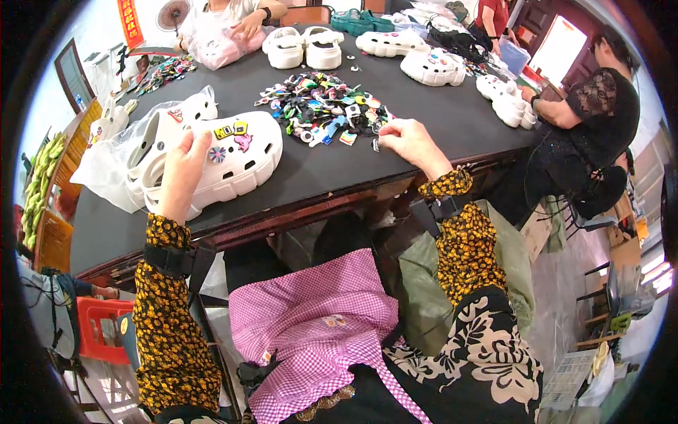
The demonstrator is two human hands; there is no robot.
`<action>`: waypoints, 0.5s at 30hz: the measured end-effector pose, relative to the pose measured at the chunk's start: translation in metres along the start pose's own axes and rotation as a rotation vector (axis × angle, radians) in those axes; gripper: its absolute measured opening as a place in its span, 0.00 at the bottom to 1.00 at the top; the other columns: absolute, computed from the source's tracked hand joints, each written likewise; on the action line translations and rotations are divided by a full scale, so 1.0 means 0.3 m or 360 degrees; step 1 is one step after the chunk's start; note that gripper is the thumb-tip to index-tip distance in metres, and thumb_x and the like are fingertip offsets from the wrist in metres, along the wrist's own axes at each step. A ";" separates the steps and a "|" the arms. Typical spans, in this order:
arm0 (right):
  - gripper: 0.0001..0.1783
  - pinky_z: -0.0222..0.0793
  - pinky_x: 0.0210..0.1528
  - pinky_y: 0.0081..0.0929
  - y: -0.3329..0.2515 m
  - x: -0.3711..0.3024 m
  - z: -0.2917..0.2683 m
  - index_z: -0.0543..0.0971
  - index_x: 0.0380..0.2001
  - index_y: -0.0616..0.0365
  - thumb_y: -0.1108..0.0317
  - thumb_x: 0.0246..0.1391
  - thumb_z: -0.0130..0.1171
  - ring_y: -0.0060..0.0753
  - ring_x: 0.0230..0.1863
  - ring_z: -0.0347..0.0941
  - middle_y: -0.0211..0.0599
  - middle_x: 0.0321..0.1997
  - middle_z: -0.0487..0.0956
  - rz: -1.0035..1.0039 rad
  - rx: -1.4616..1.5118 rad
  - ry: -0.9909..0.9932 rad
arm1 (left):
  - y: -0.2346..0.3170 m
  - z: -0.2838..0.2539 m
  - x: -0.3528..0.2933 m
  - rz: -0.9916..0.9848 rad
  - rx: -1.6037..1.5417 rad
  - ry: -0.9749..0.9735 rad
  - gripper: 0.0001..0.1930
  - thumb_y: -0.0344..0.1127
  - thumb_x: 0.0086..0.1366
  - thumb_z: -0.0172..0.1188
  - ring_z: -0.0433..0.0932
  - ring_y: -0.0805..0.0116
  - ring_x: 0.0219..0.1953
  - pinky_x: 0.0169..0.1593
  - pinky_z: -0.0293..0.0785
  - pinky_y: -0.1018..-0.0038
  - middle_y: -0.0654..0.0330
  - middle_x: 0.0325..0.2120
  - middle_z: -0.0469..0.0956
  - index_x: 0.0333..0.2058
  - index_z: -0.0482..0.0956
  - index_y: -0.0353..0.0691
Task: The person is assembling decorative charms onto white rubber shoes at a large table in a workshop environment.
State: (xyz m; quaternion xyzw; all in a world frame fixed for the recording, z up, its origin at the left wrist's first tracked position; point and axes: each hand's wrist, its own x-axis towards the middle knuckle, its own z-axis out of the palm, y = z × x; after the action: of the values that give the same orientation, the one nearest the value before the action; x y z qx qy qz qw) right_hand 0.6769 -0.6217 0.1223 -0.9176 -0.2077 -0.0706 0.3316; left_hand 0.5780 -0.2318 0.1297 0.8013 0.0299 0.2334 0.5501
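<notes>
My left hand point(183, 172) is closed around the heel side of a white clog point(254, 145), thumb up along its opening. Several charms sit in the holes of this clog: a yellow and black one point(232, 129), a pink one point(243, 143) and a round multicoloured one point(217, 154). A second white clog point(152, 134), partly wrapped in clear plastic, lies just behind it. At the right edge of a heap of small colourful shoe charms point(325, 106), my right hand point(413, 145) has its fingers pinched together. What they hold is too small to make out.
Finished-looking white clogs point(304, 49) stand at the far side of the black table point(318, 173), others point(432, 67) farther right. Another charm heap point(166, 73) lies far left. A person in black point(600, 113) handles clogs at right; another person's hand point(248, 25) touches a plastic bag opposite.
</notes>
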 end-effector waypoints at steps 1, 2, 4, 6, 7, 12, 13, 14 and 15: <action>0.15 0.69 0.36 0.24 -0.013 -0.012 0.012 0.80 0.34 0.62 0.66 0.42 0.61 0.26 0.30 0.74 0.39 0.27 0.80 -0.0001 0.0059 -0.0057 | -0.001 -0.001 -0.001 0.0002 0.0003 0.0003 0.18 0.41 0.64 0.52 0.70 0.76 0.37 0.45 0.66 0.77 0.60 0.34 0.78 0.42 0.75 0.30; 0.15 0.69 0.36 0.24 -0.029 -0.020 0.023 0.80 0.35 0.62 0.66 0.42 0.61 0.27 0.31 0.74 0.39 0.28 0.80 -0.0004 -0.0042 -0.0064 | -0.001 -0.003 -0.001 0.0004 0.0007 0.0006 0.18 0.41 0.64 0.52 0.70 0.76 0.37 0.45 0.66 0.77 0.60 0.34 0.78 0.42 0.75 0.30; 0.16 0.69 0.36 0.24 -0.034 -0.033 0.034 0.79 0.36 0.63 0.66 0.42 0.62 0.28 0.32 0.75 0.40 0.29 0.79 -0.0006 -0.0141 -0.0072 | 0.008 -0.001 -0.006 0.0012 0.0019 -0.0012 0.18 0.41 0.64 0.52 0.70 0.76 0.37 0.45 0.66 0.77 0.60 0.34 0.78 0.41 0.75 0.30; 0.16 0.69 0.36 0.25 -0.014 -0.037 0.045 0.78 0.37 0.64 0.68 0.43 0.61 0.30 0.32 0.75 0.40 0.30 0.79 -0.0071 -0.0180 0.0000 | 0.011 -0.004 -0.011 0.0021 0.0028 -0.0024 0.18 0.41 0.64 0.52 0.70 0.76 0.37 0.45 0.66 0.77 0.60 0.34 0.78 0.41 0.75 0.29; 0.16 0.69 0.36 0.25 0.003 -0.033 0.053 0.78 0.37 0.64 0.68 0.43 0.61 0.30 0.32 0.75 0.40 0.30 0.79 -0.0076 -0.0180 0.0002 | 0.009 -0.006 -0.014 0.0023 0.0021 -0.0023 0.18 0.41 0.64 0.52 0.70 0.77 0.37 0.45 0.65 0.77 0.60 0.34 0.78 0.41 0.75 0.30; 0.11 0.71 0.37 0.30 0.036 -0.008 0.067 0.80 0.33 0.62 0.69 0.45 0.59 0.39 0.30 0.77 0.44 0.27 0.80 -0.0152 0.0079 0.0251 | -0.001 0.002 -0.014 0.0073 -0.0016 -0.0013 0.18 0.42 0.64 0.52 0.69 0.77 0.37 0.44 0.65 0.77 0.61 0.33 0.77 0.40 0.76 0.30; 0.11 0.71 0.37 0.30 0.033 -0.001 0.065 0.80 0.33 0.62 0.69 0.45 0.59 0.39 0.30 0.77 0.44 0.27 0.80 -0.0156 0.0077 0.0251 | -0.010 -0.003 -0.010 0.0064 -0.0008 -0.0022 0.18 0.42 0.64 0.52 0.69 0.77 0.37 0.44 0.65 0.77 0.61 0.33 0.77 0.41 0.76 0.30; 0.10 0.71 0.36 0.28 0.030 0.007 0.064 0.80 0.32 0.63 0.69 0.45 0.59 0.35 0.29 0.76 0.43 0.26 0.80 -0.0136 0.0181 0.0290 | -0.016 -0.006 -0.007 0.0055 0.0002 -0.0031 0.18 0.42 0.64 0.52 0.69 0.77 0.37 0.44 0.65 0.78 0.61 0.34 0.77 0.41 0.76 0.30; 0.10 0.70 0.35 0.26 0.019 0.013 0.064 0.80 0.31 0.63 0.70 0.44 0.60 0.31 0.28 0.76 0.41 0.25 0.80 -0.0116 0.0290 0.0325 | -0.006 -0.008 -0.013 0.0054 0.0005 -0.0027 0.18 0.42 0.64 0.52 0.69 0.77 0.37 0.44 0.65 0.78 0.61 0.34 0.77 0.41 0.76 0.30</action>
State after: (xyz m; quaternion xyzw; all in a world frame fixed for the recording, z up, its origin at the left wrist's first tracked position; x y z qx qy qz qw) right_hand 0.6827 -0.6122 0.1053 -0.8636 -0.2115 -0.1563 0.4302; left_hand 0.5739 -0.2301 0.1275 0.8044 0.0119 0.2360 0.5450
